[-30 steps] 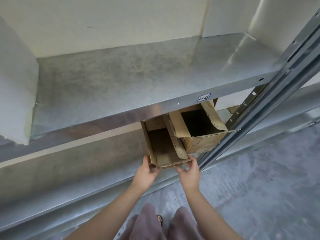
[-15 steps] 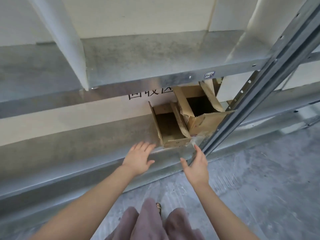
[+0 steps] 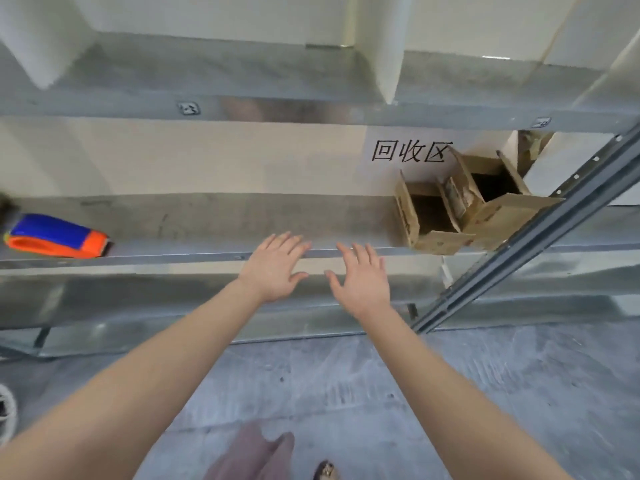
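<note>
I see my left hand point(image 3: 277, 268) and right hand point(image 3: 360, 278) side by side, both spread flat with fingers straight and holding nothing, over the front edge of a metal shelf point(image 3: 207, 216). The small open cardboard box point(image 3: 429, 220) stands on that shelf to the right, apart from my hands, right against a larger cardboard box point(image 3: 498, 209) beside a slanted grey post point(image 3: 536, 233). A blue and orange object point(image 3: 55, 237) lies far left on the shelf.
</note>
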Demonstrator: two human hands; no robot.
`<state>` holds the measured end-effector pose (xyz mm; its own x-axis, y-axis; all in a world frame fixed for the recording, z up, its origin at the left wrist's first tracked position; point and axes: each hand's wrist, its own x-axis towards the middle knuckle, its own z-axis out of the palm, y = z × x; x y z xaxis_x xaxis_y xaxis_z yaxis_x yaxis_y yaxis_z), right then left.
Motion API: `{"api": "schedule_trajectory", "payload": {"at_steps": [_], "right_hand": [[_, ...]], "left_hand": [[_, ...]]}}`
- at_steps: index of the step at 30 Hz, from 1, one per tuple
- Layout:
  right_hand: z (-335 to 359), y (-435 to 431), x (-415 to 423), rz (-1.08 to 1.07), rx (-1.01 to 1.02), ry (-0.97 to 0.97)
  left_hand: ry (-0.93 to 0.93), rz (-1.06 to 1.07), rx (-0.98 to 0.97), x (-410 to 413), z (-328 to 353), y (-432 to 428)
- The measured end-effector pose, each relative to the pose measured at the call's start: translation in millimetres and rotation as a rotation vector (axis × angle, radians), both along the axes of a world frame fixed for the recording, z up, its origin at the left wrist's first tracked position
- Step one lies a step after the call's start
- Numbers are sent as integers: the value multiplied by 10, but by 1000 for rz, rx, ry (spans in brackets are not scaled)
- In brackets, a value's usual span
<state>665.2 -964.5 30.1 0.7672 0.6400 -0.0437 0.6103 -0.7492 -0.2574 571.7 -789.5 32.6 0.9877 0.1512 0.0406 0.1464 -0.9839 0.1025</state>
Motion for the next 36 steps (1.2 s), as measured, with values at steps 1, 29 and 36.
{"api": "schedule_trajectory", "payload": {"at_steps": [1, 29, 36], "right_hand": [[20, 180, -179, 36, -6, -2], [-397, 6187, -4132, 500, 66, 129], [-497, 7000, -4312, 452, 38, 213]], "left_hand": [[-3, 19, 5, -200, 0, 157], [88, 665, 13, -5344, -137, 5749], [160, 758, -77, -5762, -219, 6822]]}}
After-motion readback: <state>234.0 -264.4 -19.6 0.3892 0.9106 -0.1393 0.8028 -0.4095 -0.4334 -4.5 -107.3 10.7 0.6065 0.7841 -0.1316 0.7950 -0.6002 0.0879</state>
